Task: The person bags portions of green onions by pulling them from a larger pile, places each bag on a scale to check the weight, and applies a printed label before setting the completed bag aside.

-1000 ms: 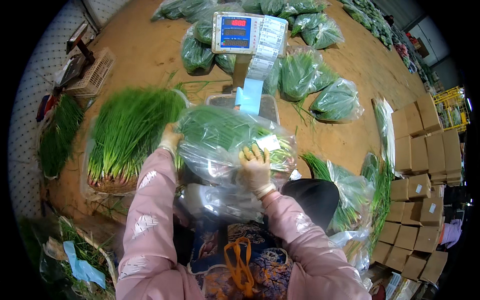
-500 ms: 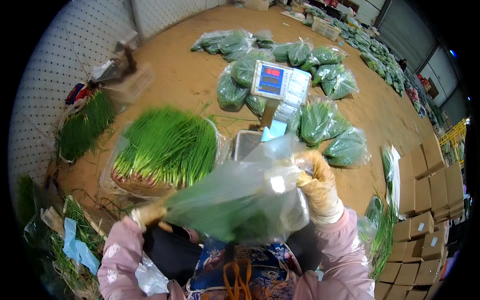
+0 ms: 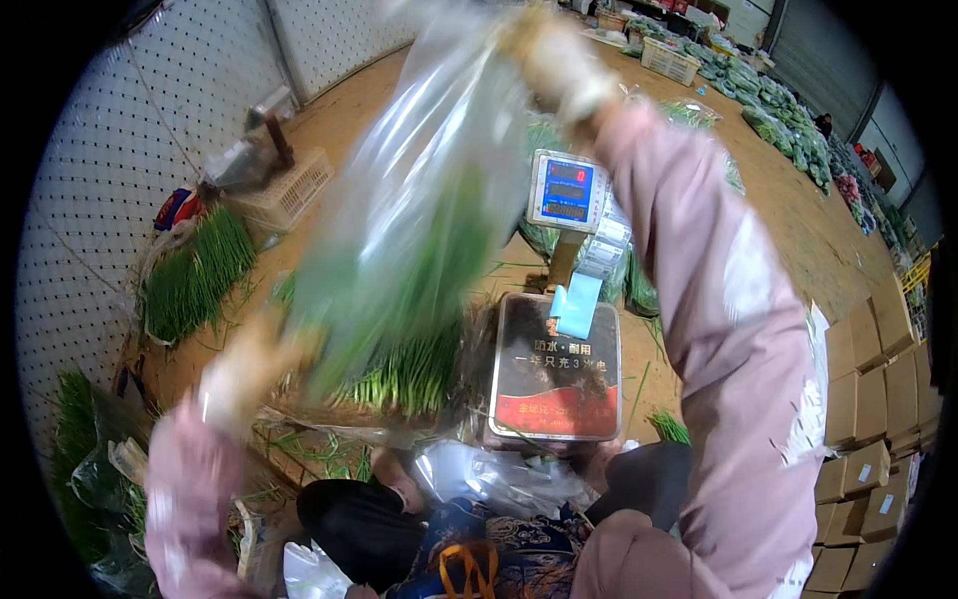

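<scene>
On the brown floor (image 3: 778,200) sits a scale (image 3: 555,371). Both hands, left hand (image 3: 239,367) and right hand (image 3: 554,55), have a closed grip on a clear bag (image 3: 419,190) of green chives, with boxes (image 3: 878,399) at three o'clock.

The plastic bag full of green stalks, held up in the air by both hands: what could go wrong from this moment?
1. The clear bag of green stalks is gripped only at its ends, by the right hand high up and the left hand low. It may slip or tear, spilling the stalks.
2. It hangs above the scale platform and beside the scale display on its post; a swing might knock the display.
</scene>
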Action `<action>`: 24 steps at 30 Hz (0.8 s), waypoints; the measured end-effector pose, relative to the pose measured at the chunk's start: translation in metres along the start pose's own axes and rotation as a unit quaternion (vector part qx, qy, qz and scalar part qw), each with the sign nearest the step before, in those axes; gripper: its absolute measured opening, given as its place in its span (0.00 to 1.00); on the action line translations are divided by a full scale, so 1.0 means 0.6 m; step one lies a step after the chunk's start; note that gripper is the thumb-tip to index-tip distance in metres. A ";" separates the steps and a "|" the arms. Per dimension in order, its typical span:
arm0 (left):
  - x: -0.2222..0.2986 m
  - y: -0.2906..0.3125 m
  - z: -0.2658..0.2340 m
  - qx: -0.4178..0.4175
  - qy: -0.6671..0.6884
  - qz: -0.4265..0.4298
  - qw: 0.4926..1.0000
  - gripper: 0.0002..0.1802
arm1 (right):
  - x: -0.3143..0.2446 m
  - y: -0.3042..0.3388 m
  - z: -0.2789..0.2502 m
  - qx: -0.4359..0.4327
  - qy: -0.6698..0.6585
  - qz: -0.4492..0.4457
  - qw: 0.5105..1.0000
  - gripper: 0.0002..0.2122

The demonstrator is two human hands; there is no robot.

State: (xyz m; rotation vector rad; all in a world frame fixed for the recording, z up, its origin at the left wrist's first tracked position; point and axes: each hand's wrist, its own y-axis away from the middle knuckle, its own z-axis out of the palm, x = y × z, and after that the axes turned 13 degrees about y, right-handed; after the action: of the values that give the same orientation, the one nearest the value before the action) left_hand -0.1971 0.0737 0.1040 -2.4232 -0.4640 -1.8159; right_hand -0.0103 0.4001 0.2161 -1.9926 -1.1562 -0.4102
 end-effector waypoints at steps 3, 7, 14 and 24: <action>0.147 -0.288 0.118 0.040 0.102 0.101 0.989 0.40 | 0.260 -0.001 -0.065 0.111 -0.645 0.245 0.715 0.11; 0.058 -0.417 0.105 0.140 0.083 0.120 0.979 0.49 | 0.071 0.082 -0.080 0.150 -0.518 0.154 0.828 0.17; -0.182 -0.236 0.207 0.023 0.257 -0.072 0.963 0.30 | -0.199 0.484 0.067 -0.347 -0.639 0.190 0.660 0.15; -0.393 0.042 0.168 0.093 0.473 -0.113 0.869 0.14 | -0.464 0.769 0.162 -0.412 -0.580 -0.087 0.697 0.12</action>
State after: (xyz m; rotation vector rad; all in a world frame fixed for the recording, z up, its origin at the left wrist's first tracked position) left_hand -0.1564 0.0282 -0.1465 -1.1327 -0.7556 -2.5804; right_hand 0.2188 0.1804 -0.2303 -3.0731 -2.2005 0.4899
